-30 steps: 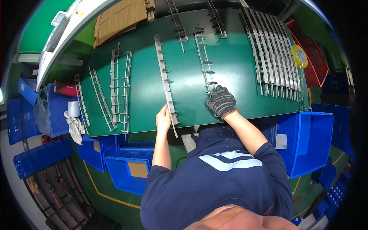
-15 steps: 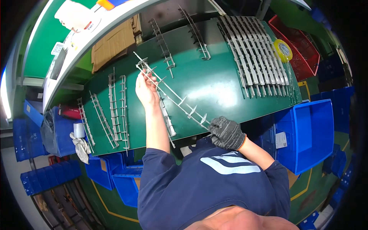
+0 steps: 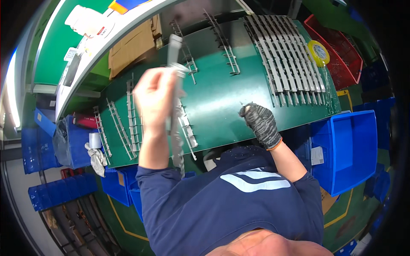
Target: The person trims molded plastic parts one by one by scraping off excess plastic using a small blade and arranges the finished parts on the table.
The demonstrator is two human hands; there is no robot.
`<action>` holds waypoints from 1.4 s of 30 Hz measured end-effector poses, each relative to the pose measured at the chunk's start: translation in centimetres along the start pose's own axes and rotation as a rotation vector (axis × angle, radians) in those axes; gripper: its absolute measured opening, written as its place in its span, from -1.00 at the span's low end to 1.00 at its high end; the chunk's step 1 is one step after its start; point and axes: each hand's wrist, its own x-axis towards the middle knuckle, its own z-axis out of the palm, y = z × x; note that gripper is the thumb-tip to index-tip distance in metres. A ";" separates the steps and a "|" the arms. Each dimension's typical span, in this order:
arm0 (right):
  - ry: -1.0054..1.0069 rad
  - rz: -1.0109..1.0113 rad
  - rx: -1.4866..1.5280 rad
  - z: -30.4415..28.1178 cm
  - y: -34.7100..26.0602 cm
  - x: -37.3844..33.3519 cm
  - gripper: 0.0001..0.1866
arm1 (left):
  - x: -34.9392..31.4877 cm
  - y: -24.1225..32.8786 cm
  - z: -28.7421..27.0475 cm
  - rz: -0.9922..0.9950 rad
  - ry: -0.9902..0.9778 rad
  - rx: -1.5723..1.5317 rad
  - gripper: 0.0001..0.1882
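Observation:
My bare left hand (image 3: 154, 91) is raised over the table, fingers closed around a long grey metal strip with cross fins (image 3: 174, 128). The strip stands lengthwise across the view, smeared by motion; its lower end reaches my sleeve. My right hand (image 3: 261, 124), in a dark grey knit glove, is held over the table's near right part, its fingers curled shut. A small tip shows by those fingers, too small to name. Just right of the held strip, another finned metal strip (image 3: 188, 128) lies on the green table (image 3: 218, 100).
Several finned strips (image 3: 117, 121) lie at the left, and two more (image 3: 224, 45) lie toward the back. A dense row of strips (image 3: 286, 59) fills the back right, beside a yellow tape roll (image 3: 318, 53) and a red crate (image 3: 337, 55). A blue bin (image 3: 352, 149) stands right.
The metal strip, earlier slanting between both hands, is now in my left hand alone, raised and swung lengthwise. My right hand has left its end and moved away from my body.

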 end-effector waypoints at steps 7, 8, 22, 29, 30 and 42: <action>-0.010 -0.203 0.111 1.5 -1.2 -0.9 -0.79 | -5.9 -9.6 4.1 -0.555 -0.382 -0.236 -0.74; -0.021 -0.194 0.114 1.6 -1.1 -0.9 -0.79 | -6.2 -9.8 4.3 -0.568 -0.378 -0.236 -0.74; 0.335 -0.544 -0.381 2.3 -0.5 -1.4 -0.83 | -7.1 -9.5 4.2 -0.674 -0.518 -0.407 -0.70; 0.520 -0.299 0.050 1.1 0.2 -1.4 -0.93 | -7.9 -10.0 3.1 -0.646 -0.463 -0.329 -0.68; 0.465 -0.217 0.109 1.3 0.5 -1.4 -0.92 | -8.0 -9.8 2.6 -0.629 -0.442 -0.324 -0.69; 0.116 0.277 0.897 2.6 2.9 -1.1 -0.80 | -8.9 4.4 -14.3 0.415 0.208 -0.861 -0.65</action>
